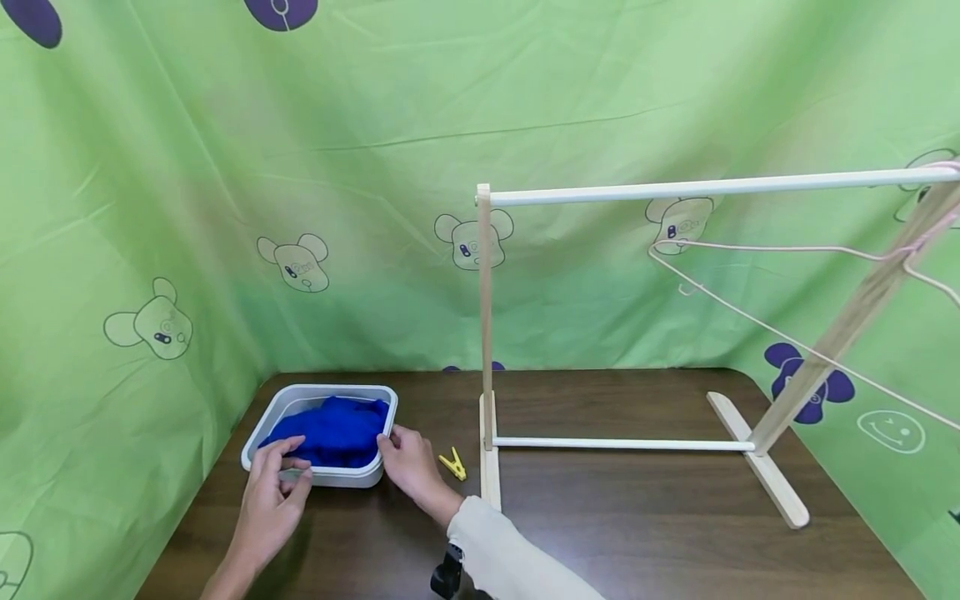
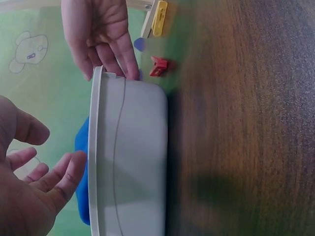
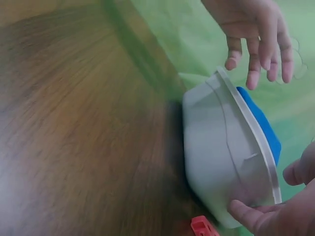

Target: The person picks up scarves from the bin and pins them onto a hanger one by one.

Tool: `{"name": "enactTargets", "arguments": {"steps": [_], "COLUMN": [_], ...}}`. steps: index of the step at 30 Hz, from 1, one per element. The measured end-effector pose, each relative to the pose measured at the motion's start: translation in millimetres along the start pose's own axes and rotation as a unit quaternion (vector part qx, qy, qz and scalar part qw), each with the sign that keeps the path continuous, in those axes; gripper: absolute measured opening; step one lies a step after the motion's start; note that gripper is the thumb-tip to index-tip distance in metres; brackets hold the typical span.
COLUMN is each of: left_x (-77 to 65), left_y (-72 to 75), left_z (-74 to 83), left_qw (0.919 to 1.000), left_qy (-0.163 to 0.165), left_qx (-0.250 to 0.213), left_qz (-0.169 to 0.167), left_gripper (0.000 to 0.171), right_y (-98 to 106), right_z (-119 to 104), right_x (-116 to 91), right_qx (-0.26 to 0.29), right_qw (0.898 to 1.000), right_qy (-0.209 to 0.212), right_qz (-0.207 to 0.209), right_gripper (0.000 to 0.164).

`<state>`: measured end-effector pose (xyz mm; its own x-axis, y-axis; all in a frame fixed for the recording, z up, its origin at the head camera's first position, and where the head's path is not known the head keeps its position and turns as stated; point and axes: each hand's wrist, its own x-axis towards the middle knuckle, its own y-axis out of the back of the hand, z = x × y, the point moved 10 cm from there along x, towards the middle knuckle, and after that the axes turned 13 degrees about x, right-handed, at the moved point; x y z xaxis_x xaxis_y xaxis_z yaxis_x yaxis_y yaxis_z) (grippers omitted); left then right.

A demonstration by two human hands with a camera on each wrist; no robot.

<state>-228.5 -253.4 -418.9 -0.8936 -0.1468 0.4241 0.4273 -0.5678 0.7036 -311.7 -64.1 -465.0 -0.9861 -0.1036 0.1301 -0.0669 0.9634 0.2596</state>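
A light grey plastic tub (image 1: 341, 477) stands at the table's left side with crumpled blue cloth (image 1: 330, 429) inside. My right hand (image 1: 408, 460) holds the tub at its right end, thumb over the rim and fingers on the outer wall (image 3: 211, 132). Close over the front left rim is my left hand (image 1: 273, 500), its fingers spread and loosely bent with nothing between them. In the left wrist view the left fingertips (image 2: 74, 164) overlap the cloth's edge beside the rim (image 2: 94, 147).
Right of the tub lies a yellow clothespin (image 1: 453, 464); a red clothespin (image 2: 158, 66) lies near the tub's right end. A wooden rack with a white top bar (image 1: 675, 188) stands on the table (image 1: 600, 508), a pink wire hanger (image 1: 757, 248) at its right. Green printed fabric surrounds the table.
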Motion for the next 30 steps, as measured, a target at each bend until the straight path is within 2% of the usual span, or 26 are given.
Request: {"name": "enactTargets", "arguments": {"steps": [7, 12, 15, 17, 19, 22, 24, 30], "left_x": [-2.3, -1.7, -1.5, -2.0, -1.4, 0.2, 1.8, 7.1], "left_y": [1.7, 2.7, 2.3, 6.6, 6.5, 5.7, 0.8, 3.8], "left_z": [-0.4, 0.2, 1.7, 10.5, 9.9, 5.5, -5.5, -10.2], "left_qw": [1.0, 0.9999, 0.9998, 0.9997, 0.9995, 0.9996, 0.9998, 0.9997], "left_qy": [-0.004, -0.011, -0.016, -0.019, -0.024, -0.019, -0.014, -0.012], "left_qx": [-0.002, -0.004, -0.004, -0.005, -0.004, -0.002, 0.001, 0.005], "left_qz": [0.004, 0.008, 0.011, 0.017, 0.022, 0.021, 0.015, 0.021], "left_gripper": [0.043, 0.045, 0.047, 0.047, 0.047, 0.046, 0.046, 0.044], "right_y": [-5.1, -9.1, -10.5, -11.9, -14.1, -18.2, -19.1, -17.1], "right_z": [15.3, 28.8, 34.7, 36.5, 37.6, 37.4, 37.4, 36.8], "right_x": [5.7, 10.0, 13.3, 14.2, 14.5, 15.1, 15.4, 16.5], "right_qx": [0.048, 0.102, 0.12, 0.131, 0.143, 0.168, 0.177, 0.196], "right_qw": [0.996, 0.987, 0.983, 0.981, 0.978, 0.972, 0.969, 0.963], "right_qy": [-0.078, -0.127, -0.14, -0.144, -0.151, -0.161, -0.171, -0.183], "right_qz": [-0.003, -0.003, -0.001, -0.006, -0.014, -0.027, -0.028, -0.027], "right_gripper": [0.028, 0.025, 0.028, 0.032, 0.033, 0.034, 0.033, 0.026]}}
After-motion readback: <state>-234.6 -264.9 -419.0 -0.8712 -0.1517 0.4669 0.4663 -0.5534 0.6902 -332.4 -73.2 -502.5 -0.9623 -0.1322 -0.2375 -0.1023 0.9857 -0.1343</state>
